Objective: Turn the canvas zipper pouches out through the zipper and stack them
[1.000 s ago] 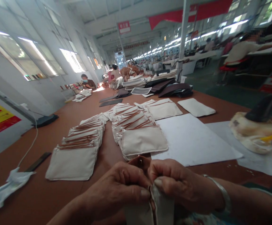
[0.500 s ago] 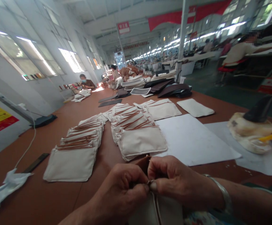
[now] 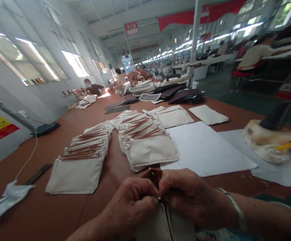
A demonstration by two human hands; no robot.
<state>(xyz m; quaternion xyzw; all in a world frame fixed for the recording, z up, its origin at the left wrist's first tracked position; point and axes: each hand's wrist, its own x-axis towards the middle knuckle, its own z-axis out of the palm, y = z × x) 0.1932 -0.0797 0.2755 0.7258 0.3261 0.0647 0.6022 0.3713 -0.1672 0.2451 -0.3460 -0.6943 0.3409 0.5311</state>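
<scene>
An off-white fabric pouch (image 3: 182, 222) lies at the bottom edge of the head view, with a brown-lined slit running down its middle. At the top of that slit my left hand (image 3: 132, 204) pinches the edge between thumb and forefinger. Close against it, my right hand (image 3: 189, 194) grips the other edge, fingers curled and thumb partly hidden. A brown flap (image 3: 152, 174) with a small shiny spot sticks up behind both hands. Whatever lies between the fingertips is too small to make out. A pale bangle (image 3: 235, 207) circles my right wrist.
Overlapping off-white pouches (image 3: 76, 175) form rows ahead, beside a white sheet (image 3: 208, 150). At right stands a stained container (image 3: 268, 139) with a black cone and a yellow handle. A dark strip (image 3: 38, 174) and crumpled white material (image 3: 7, 201) lie left. Co-workers sit farther off.
My right hand has rolled inward, so its thumb is less visible. The brown flap now stands up more between the hands and its shiny spot shows. The pouches on the table stay put.
</scene>
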